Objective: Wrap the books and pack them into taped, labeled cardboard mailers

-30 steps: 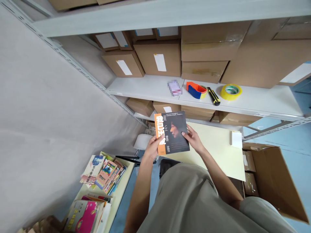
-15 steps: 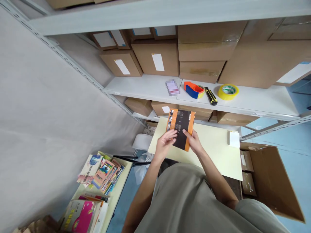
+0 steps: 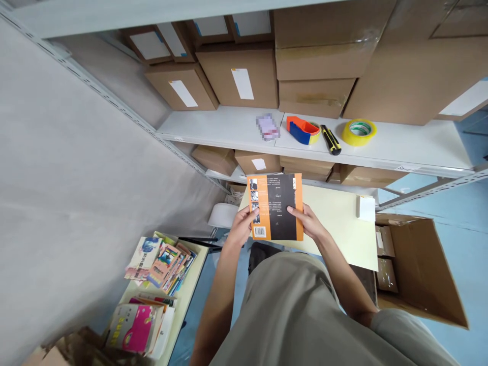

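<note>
An orange and black book (image 3: 281, 218) is held up in front of me, above the pale yellow table (image 3: 343, 229). Its back cover faces me, with a barcode at the lower left and small photos along the left side. My left hand (image 3: 241, 226) grips the left edge, thumb on the cover. On the right edge my right hand (image 3: 308, 221) is closed the same way, its thumb pressed on the black part. The fingers behind the book are hidden.
A tape dispenser (image 3: 303, 130), a box cutter (image 3: 331, 140) and a yellow tape roll (image 3: 359, 132) lie on the shelf (image 3: 224, 122) before cardboard boxes (image 3: 238, 76). Stacked books (image 3: 163, 264) cover a left side table. An open carton (image 3: 423, 274) stands right; a small white box (image 3: 366, 208) sits on the table.
My left hand has moved from loose fingers over the cover to a grip on the book's left edge. The book has turned to show its back cover more squarely.
</note>
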Action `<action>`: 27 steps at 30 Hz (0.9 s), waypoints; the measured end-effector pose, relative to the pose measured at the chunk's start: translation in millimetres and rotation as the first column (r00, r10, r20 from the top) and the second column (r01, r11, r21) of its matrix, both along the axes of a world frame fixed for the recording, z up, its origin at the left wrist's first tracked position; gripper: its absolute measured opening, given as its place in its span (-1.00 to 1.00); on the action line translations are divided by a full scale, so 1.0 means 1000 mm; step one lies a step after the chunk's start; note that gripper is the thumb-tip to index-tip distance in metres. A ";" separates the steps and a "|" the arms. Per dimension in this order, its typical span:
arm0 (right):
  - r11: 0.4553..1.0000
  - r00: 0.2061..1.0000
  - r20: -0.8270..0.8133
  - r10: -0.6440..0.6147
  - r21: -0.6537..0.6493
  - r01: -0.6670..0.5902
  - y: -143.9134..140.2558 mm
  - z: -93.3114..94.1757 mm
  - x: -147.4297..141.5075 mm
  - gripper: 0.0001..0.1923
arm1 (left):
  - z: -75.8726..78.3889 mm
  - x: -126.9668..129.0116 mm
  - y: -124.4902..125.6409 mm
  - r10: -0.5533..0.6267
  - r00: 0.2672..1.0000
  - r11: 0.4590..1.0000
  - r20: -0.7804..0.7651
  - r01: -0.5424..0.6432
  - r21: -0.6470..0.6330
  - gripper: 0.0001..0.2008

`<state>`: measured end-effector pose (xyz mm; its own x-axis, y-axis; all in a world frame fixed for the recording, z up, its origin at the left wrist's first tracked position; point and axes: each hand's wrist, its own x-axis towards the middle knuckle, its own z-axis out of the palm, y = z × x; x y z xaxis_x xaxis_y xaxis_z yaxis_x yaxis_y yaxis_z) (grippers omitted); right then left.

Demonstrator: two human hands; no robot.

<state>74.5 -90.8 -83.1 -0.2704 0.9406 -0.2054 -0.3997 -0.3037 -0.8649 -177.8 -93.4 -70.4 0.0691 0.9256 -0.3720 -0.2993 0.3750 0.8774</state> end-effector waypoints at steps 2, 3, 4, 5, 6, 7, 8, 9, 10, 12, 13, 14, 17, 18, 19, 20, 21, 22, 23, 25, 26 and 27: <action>1.000 1.000 0.006 -0.007 0.016 0.007 0.000 -0.002 0.001 -0.31 | 0.002 0.003 -0.003 0.002 1.000 1.000 -0.006 -0.002 0.015 -0.31; 1.000 1.000 0.010 -0.007 0.025 0.007 0.000 -0.002 0.001 -0.31 | 0.002 0.005 -0.005 0.006 1.000 1.000 -0.009 -0.006 0.025 -0.33; 0.999 1.000 0.017 -0.004 0.033 0.004 0.000 -0.003 0.002 -0.31 | 0.002 0.006 -0.006 0.014 1.000 0.999 -0.011 -0.014 0.037 -0.34; 0.999 1.000 0.026 0.001 0.042 -0.002 -0.001 -0.003 0.002 -0.31 | 0.003 0.006 -0.008 0.022 1.000 0.999 -0.011 -0.021 0.051 -0.35; 0.999 0.999 0.038 0.007 0.052 -0.009 -0.001 -0.003 0.002 -0.31 | 0.003 0.006 -0.009 0.025 1.000 0.998 -0.010 -0.024 0.064 -0.36; 0.998 0.998 0.054 0.014 0.065 -0.017 0.000 -0.004 0.002 -0.31 | 0.003 0.005 -0.010 0.024 1.000 0.997 -0.009 -0.023 0.076 -0.37; 0.996 0.997 0.074 0.019 0.082 -0.025 0.000 -0.004 0.003 -0.31 | 0.004 0.003 -0.011 0.020 1.000 0.996 -0.011 -0.019 0.088 -0.37; 0.994 0.995 0.100 0.024 0.104 -0.035 0.001 -0.004 0.004 -0.33 | 0.005 0.001 -0.012 0.014 1.000 0.995 -0.019 -0.012 0.099 -0.38; 0.990 0.991 0.132 0.033 0.131 -0.050 0.002 -0.003 0.006 -0.36 | 0.007 -0.003 -0.012 0.009 0.999 0.994 -0.036 -0.005 0.111 -0.38; 0.975 0.977 0.206 0.048 0.204 -0.091 0.005 0.000 0.010 -0.44 | 0.012 -0.011 -0.011 0.020 0.995 0.988 -0.099 -0.005 0.157 -0.41; 0.959 0.970 0.237 0.057 0.256 -0.119 0.007 0.003 0.012 -0.46 | 0.015 -0.016 -0.010 0.026 0.990 0.980 -0.139 0.002 0.201 -0.44; 0.937 0.962 0.264 0.066 0.315 -0.151 0.009 0.007 0.015 -0.47 | 0.019 -0.020 -0.009 0.029 0.983 0.966 -0.180 0.019 0.257 -0.46; 0.866 0.942 0.333 0.047 0.456 -0.204 0.014 0.020 0.021 -0.51 | 0.033 -0.029 -0.007 0.025 0.960 0.899 -0.279 0.101 0.427 -0.55; 0.857 0.936 0.352 0.026 0.475 -0.202 0.015 0.024 0.022 -0.54 | 0.038 -0.029 -0.006 0.026 0.955 0.883 -0.295 0.116 0.454 -0.57; 0.855 0.930 0.369 0.001 0.481 -0.192 0.016 0.028 0.023 -0.58 | 0.041 -0.029 -0.005 0.035 0.953 0.878 -0.301 0.114 0.465 -0.56; 0.855 0.924 0.382 -0.017 0.484 -0.184 0.017 0.031 0.023 -0.60 | 0.044 -0.029 -0.005 0.043 0.953 0.879 -0.301 0.107 0.465 -0.55; 0.854 0.920 0.391 -0.028 0.488 -0.181 0.018 0.033 0.024 -0.61 | 0.045 -0.028 -0.004 0.049 0.954 0.881 -0.297 0.099 0.463 -0.55; 0.851 0.916 0.399 -0.034 0.492 -0.183 0.019 0.034 0.025 -0.60 | 0.045 -0.028 -0.004 0.052 0.954 0.882 -0.295 0.094 0.461 -0.54; 0.850 0.912 0.407 -0.041 0.495 -0.182 0.019 0.035 0.026 -0.58 | 0.045 -0.029 -0.004 0.055 0.955 0.883 -0.292 0.090 0.461 -0.54; 0.861 0.905 0.420 -0.070 0.483 -0.158 0.019 0.033 0.028 -0.50 | 0.041 -0.031 -0.004 0.055 0.958 0.893 -0.283 0.079 0.443 -0.54; 0.877 0.903 0.421 -0.086 0.463 -0.132 0.018 0.032 0.029 -0.44 | 0.039 -0.032 -0.004 0.052 0.961 0.909 -0.272 0.067 0.411 -0.53; 0.896 0.904 0.417 -0.098 0.432 -0.102 0.017 0.029 0.030 -0.38 | 0.036 -0.033 -0.004 0.044 0.967 0.930 -0.253 0.053 0.364 -0.50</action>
